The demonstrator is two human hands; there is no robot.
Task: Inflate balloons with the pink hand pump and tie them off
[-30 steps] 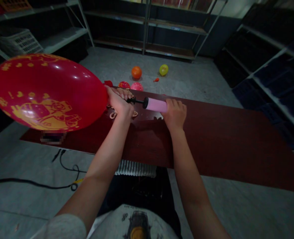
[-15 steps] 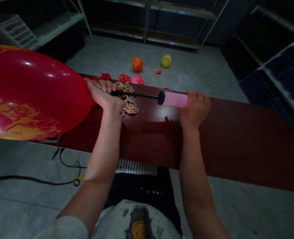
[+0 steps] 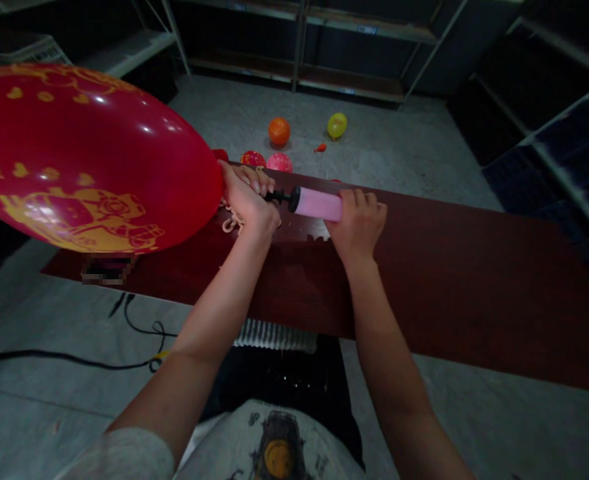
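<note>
A large red balloon [image 3: 114,160] with yellow printed figures fills the left of the view, its narrow end at my left hand [image 3: 248,193]. That hand is closed around the black end of a balloon pump [image 3: 319,204], next to the balloon's neck; my fingers hide the neck itself. My right hand [image 3: 359,223] wraps the far end of the pump's pink barrel. Only a short piece of black rod shows between the barrel and my left hand. Tan uninflated balloons [image 3: 232,221] lie on the table, partly behind my left wrist.
The dark red-brown table [image 3: 474,287] runs across in front of me. Beyond it on the floor are an orange balloon [image 3: 279,131], a yellow balloon [image 3: 337,125] and a pink balloon [image 3: 279,162]. Shelves [image 3: 354,80] stand behind. A black cable [image 3: 74,358] lies on the floor at left.
My hands have come closer together, the left moving right and the right moving left. The pump's black rod has slid into the barrel. The red balloon has shifted right with my left hand.
</note>
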